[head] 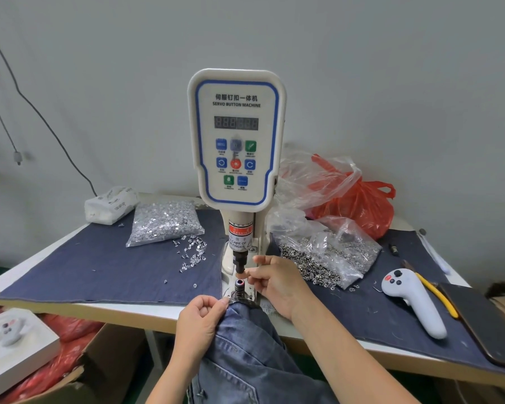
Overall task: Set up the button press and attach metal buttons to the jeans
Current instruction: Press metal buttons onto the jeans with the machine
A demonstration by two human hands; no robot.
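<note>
Two hands at the button press (236,141), head view only. My left hand (200,322) is curled, thumb and fingers pinching the waistband edge of the jeans (245,345), which hang off the front of the table (70,309) and reach up to the base of the lower die (239,286). My right hand (274,279) sits just right of the die, fingertips pinched together beneath the upper punch (239,265); whether they hold a button I cannot tell. Waistband lies between both hands, touching the left, just below the right.

Left of the press: clear bag of silver tacks (164,221), some loose on the denim cloth (99,266). Right: bag of metal buttons (327,255), a red plastic bag (359,208) behind it, a white handheld controller (411,301) nearer the table edge.
</note>
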